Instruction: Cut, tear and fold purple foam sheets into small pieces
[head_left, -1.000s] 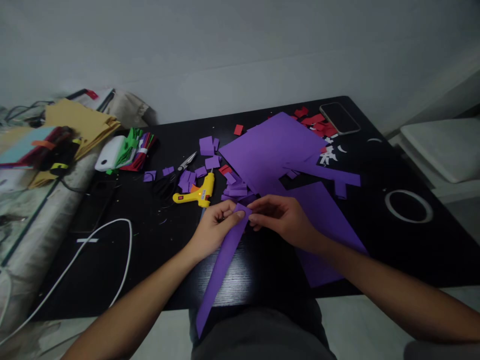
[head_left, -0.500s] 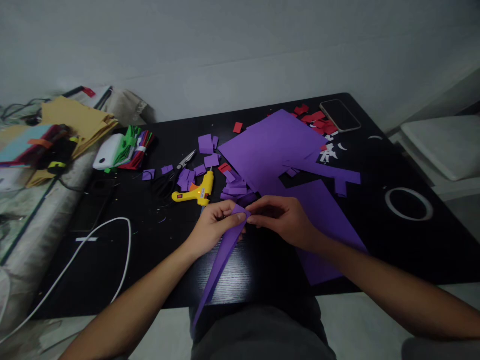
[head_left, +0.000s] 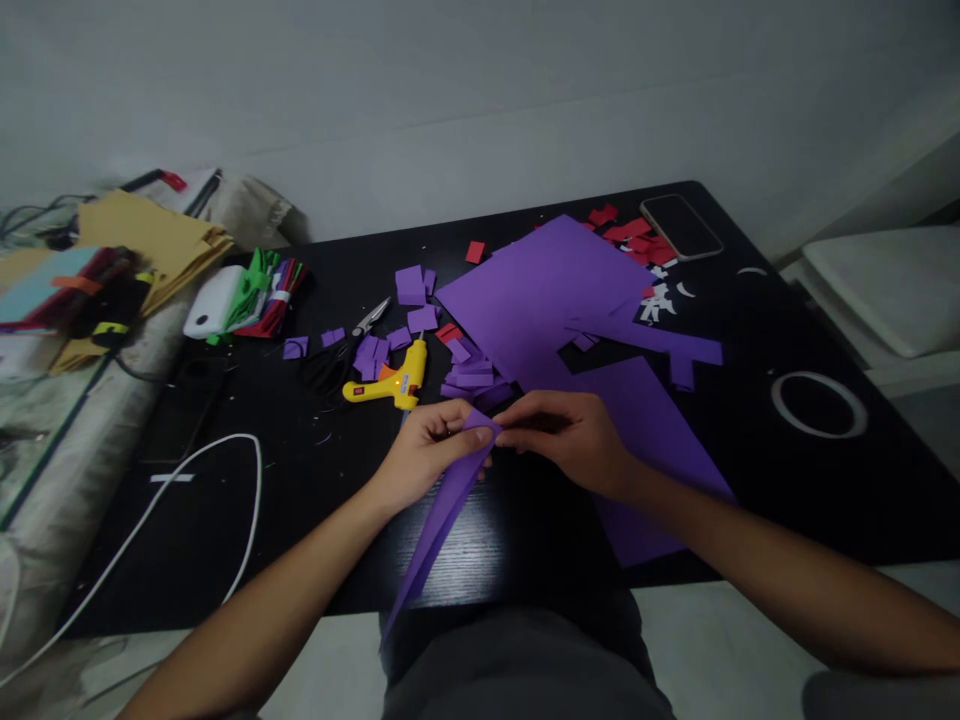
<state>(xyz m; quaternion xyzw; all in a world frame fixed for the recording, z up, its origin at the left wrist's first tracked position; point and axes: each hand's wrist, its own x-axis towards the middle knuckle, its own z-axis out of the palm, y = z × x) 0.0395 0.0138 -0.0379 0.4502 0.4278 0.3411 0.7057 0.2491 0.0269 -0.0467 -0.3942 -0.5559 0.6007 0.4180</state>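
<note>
Long narrow purple paper strip [head_left: 439, 515], hanging past near edge of black table [head_left: 315, 530]: left grip [head_left: 427, 455] closed on top end, right grip [head_left: 574, 440] pinching corner. Progress, judged partial: small purple paper rectangles [head_left: 410, 286] cut; large purple paper sheet [head_left: 555, 285] remains.

It's dim in here, a flat grey light on the wall [head_left: 480, 130], darkening toward the edges. I can't tell its source, but a whitish glare streaks the near middle of the black table [head_left: 750, 435], beside the purple strip [head_left: 450, 490]. Left of there, the dark phone [head_left: 180, 410] and scissor handles [head_left: 330, 370] nearly sink into black. A tiny orange glow shows on the glue gun [head_left: 409, 375]. The far-left clutter [head_left: 146, 240] looks soft and slightly smeared.
</note>
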